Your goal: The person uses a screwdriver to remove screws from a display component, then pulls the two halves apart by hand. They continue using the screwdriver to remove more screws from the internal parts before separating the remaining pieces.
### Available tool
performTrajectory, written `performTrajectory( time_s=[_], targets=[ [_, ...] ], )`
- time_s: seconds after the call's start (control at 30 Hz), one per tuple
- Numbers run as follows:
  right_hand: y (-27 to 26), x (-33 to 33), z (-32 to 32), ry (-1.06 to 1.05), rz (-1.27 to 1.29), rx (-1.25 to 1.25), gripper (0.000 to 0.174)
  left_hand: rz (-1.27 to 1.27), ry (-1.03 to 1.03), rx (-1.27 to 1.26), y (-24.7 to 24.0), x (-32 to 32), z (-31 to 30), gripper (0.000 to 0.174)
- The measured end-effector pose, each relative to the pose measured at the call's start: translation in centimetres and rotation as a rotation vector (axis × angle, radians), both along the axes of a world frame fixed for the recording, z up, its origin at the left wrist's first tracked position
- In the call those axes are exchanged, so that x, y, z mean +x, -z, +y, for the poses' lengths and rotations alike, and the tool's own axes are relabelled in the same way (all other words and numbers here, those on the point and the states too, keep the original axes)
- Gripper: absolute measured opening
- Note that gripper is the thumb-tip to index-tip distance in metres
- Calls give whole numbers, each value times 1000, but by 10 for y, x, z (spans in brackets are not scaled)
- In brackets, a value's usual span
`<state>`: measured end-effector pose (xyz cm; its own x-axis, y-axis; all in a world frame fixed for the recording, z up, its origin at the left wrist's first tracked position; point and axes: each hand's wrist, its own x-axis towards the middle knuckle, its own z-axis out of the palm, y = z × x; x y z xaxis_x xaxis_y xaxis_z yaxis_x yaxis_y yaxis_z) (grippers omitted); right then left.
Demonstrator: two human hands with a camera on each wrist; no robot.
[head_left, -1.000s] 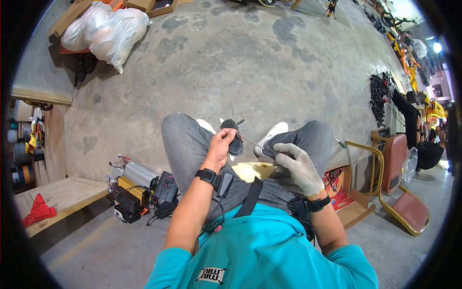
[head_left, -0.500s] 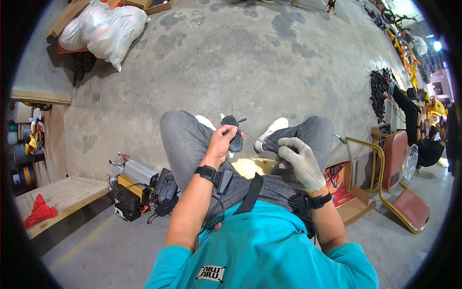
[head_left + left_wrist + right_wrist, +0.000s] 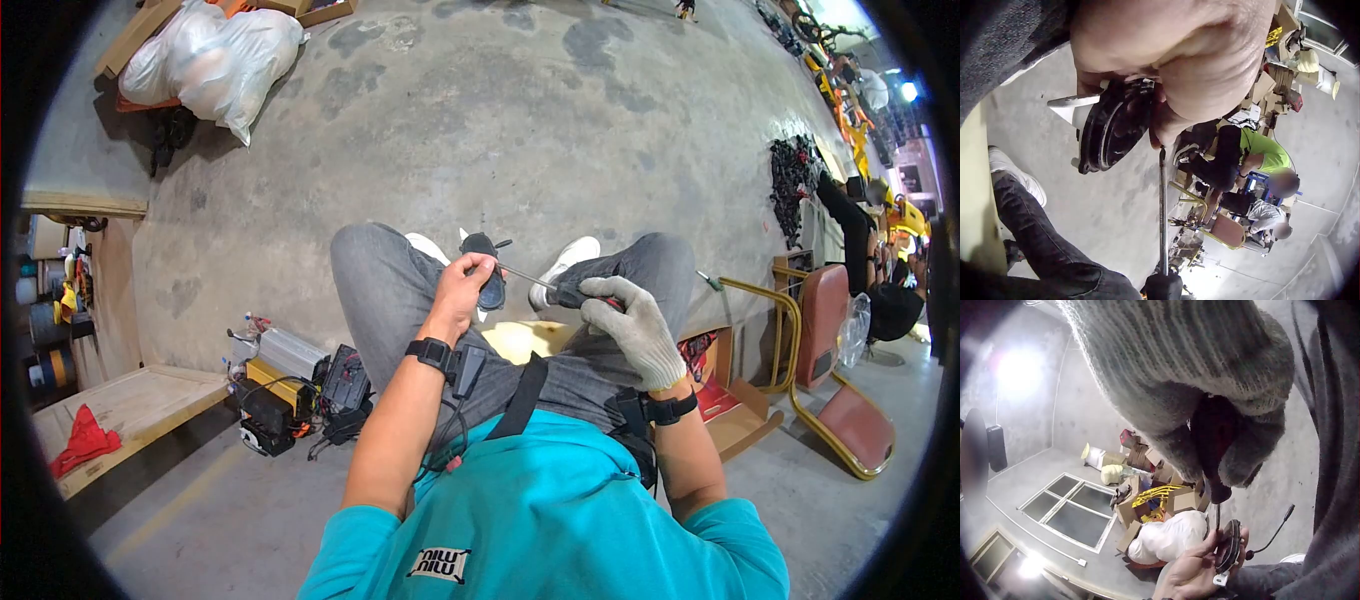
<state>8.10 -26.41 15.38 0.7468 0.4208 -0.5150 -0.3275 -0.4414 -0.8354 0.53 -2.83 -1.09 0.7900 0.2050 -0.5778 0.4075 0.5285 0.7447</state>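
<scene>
Grey concrete floor [image 3: 430, 160] below; left hand [image 3: 463, 297] grips a black oval housing [image 3: 1121, 127] between the knees [image 3: 368, 262]; gloved right hand [image 3: 632, 332] curls round a screwdriver [image 3: 1163, 215], its handle's [image 3: 1210, 444] red newly showing, suggesting a turn.

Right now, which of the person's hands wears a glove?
The right hand, gripping the screwdriver; the left hand, holding the black oval housing, is bare.

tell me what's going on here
A person holds a black part in the bare left hand and a screwdriver in the gloved right hand. The screwdriver's tip is at the left hand's fingertips, close to the part; whether it meets a screw can't be told.
</scene>
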Motion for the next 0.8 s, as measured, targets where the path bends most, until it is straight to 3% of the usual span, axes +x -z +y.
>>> performTrajectory(
  time_s=[0.2, 0.3, 0.37, 0.53, 0.63, 0.8],
  targets=[
    [-2, -1, -1, 5, 9, -14, 33, -12, 21, -5, -2, 0, -1, 15],
    [2, -2, -3, 2, -78, -16, 31, -24, 33, -19, -3, 0, 0, 16],
    [10, 2, -7, -96, -272, -19, 30, -9, 32, -28, -4, 1, -1, 15],
    [-4, 4, -1, 84, 60, 54, 35, -21, 56, -54, -5, 0, 1, 14],
    [-2, 1, -3, 172, 79, 105, 36, -8, 72, -72, -6, 2, 2, 15],
    [16, 2, -11, 39, -84, 51, 36, -7, 5, -71, -6, 0, 1, 14]
  ],
)
